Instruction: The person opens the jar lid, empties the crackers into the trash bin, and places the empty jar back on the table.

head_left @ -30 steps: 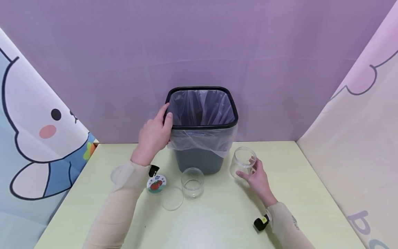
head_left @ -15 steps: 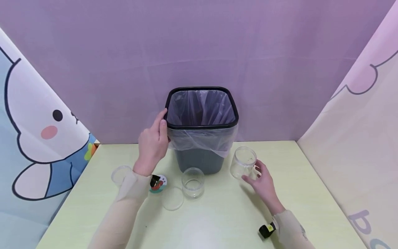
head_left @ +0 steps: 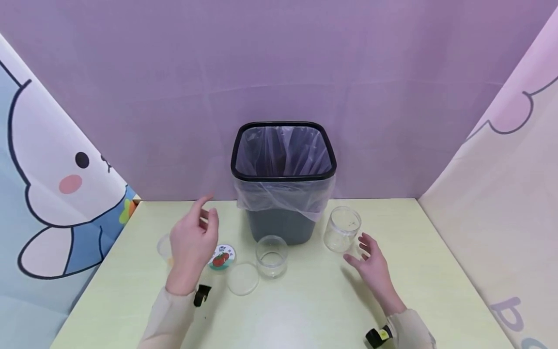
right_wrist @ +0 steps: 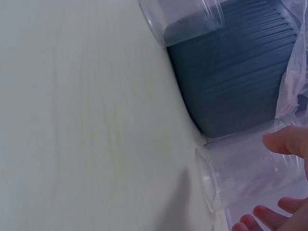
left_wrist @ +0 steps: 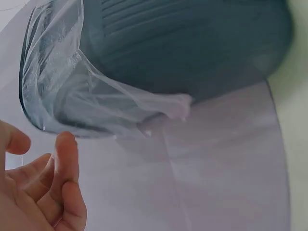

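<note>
A grey trash bin (head_left: 279, 227) with a black rim and a clear plastic liner stands at the back of the table. My left hand (head_left: 193, 242) hovers to its left, fingers loosely bent, holding nothing; in the left wrist view a gap separates the fingers (left_wrist: 67, 159) from the bin. Right of the bin a clear, wide-mouthed jar (head_left: 342, 231) stands upright. Beside that jar my right hand (head_left: 374, 267) is spread with thumb and fingers apart, gripping nothing. A second clear jar (head_left: 271, 259) stands in front of the bin.
Left of the second jar lie a clear round lid (head_left: 242, 279) and a round disc (head_left: 222, 257) printed with red fruit. Another clear disc (head_left: 163, 246) is partly hidden behind my left hand. A purple cloth (head_left: 279, 63) hangs behind the table (head_left: 296, 315).
My left hand has left the bin's rim and moved down and left. My right hand has let go of the right jar and drawn back slightly; that jar stays standing.
</note>
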`<state>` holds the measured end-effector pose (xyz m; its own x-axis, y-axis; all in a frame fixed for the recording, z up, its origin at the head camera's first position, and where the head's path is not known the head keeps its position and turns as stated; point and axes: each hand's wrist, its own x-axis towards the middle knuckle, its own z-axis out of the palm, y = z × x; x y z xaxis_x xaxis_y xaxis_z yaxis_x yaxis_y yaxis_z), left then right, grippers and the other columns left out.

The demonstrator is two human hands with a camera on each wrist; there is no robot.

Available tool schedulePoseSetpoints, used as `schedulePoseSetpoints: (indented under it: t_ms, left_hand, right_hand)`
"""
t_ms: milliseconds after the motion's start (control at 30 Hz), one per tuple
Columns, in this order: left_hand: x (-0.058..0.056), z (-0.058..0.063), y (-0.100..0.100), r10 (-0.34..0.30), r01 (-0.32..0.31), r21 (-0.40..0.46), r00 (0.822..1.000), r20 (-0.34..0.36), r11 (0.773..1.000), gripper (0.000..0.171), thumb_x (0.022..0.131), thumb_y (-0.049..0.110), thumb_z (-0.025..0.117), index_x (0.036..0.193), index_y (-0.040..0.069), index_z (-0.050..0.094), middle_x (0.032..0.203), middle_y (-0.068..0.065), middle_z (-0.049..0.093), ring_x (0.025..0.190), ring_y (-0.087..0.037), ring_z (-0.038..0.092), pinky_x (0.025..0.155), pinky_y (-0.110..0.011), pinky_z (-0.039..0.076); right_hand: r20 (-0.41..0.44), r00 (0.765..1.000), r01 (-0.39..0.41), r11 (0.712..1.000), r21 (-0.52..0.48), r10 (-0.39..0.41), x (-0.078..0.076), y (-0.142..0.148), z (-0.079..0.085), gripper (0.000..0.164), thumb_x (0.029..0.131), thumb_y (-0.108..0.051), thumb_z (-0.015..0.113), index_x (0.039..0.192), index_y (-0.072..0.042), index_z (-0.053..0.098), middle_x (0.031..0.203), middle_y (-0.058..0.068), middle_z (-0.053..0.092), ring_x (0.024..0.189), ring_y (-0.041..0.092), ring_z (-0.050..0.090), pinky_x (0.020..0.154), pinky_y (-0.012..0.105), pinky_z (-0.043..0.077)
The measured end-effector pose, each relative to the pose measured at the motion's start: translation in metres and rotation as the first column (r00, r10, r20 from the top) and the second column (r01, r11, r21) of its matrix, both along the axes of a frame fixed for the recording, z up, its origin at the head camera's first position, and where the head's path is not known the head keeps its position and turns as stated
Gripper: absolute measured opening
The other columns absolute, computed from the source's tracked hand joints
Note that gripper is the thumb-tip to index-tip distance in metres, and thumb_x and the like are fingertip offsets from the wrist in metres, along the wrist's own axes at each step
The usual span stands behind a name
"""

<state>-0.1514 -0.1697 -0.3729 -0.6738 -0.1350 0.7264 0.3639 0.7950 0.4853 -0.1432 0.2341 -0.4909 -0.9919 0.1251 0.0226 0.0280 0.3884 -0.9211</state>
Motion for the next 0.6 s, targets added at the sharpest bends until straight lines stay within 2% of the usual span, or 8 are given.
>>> schedulePoseSetpoints:
  t_ms: [133,267,367,500,600]
  left_hand:
    - [0.016,-0.012,-0.012,0.055,-0.055,-0.004,0.998,-0.025,0.998,0.026,0.094,0.013,0.057,0.116,0.008,0.069,0.074,-0.005,0.07,0.054,-0.018,0.061,0.049,-0.038,0.042]
    - [0.028,-0.026,-0.022,0.124,-0.124,0.03,0.992,0.016,0.992,0.025,0.094,0.012,0.058,0.116,0.007,0.068,0.082,-0.008,0.071,0.063,-0.021,0.064,0.056,-0.04,0.044]
    - [0.034,-0.036,-0.032,0.17,-0.172,0.075,0.985,0.028,0.982,0.027,0.092,0.013,0.061,0.117,0.004,0.067,0.089,-0.01,0.07,0.076,-0.025,0.064,0.063,-0.038,0.043]
    - [0.038,-0.044,-0.048,0.197,-0.195,0.094,0.98,-0.004,0.976,0.038,0.086,0.015,0.066,0.118,-0.004,0.063,0.105,-0.021,0.064,0.095,-0.04,0.054,0.078,-0.045,0.038]
    - [0.039,-0.048,-0.059,0.224,-0.229,0.095,0.973,0.06,0.969,0.052,0.082,0.021,0.071,0.125,-0.005,0.057,0.122,-0.028,0.055,0.11,-0.047,0.043,0.088,-0.055,0.032]
  right_hand:
    - [0.014,1.0,-0.004,1.0,-0.024,0.004,0.006,0.0,-0.001,0.088,0.087,-0.012,0.077,0.154,0.003,0.022,0.151,0.024,0.036,0.139,0.041,0.034,0.113,0.052,0.031]
    - [0.017,1.0,-0.004,1.0,-0.023,0.005,0.012,-0.001,0.0,0.086,0.087,-0.011,0.076,0.153,0.002,0.023,0.151,0.023,0.037,0.139,0.041,0.035,0.113,0.051,0.031]
    - [0.026,1.0,-0.009,1.0,-0.025,0.01,0.017,-0.003,0.002,0.084,0.088,-0.011,0.075,0.154,0.001,0.024,0.151,0.022,0.038,0.139,0.04,0.035,0.113,0.05,0.032]
    - [0.02,1.0,-0.019,0.999,-0.044,0.02,0.022,-0.008,0.006,0.082,0.088,-0.011,0.075,0.153,0.001,0.025,0.15,0.021,0.039,0.138,0.039,0.036,0.113,0.05,0.032]
    - [0.011,0.999,-0.03,0.998,-0.06,0.03,0.024,-0.011,0.009,0.081,0.088,-0.01,0.075,0.153,0.002,0.027,0.149,0.021,0.04,0.138,0.038,0.037,0.112,0.051,0.032]
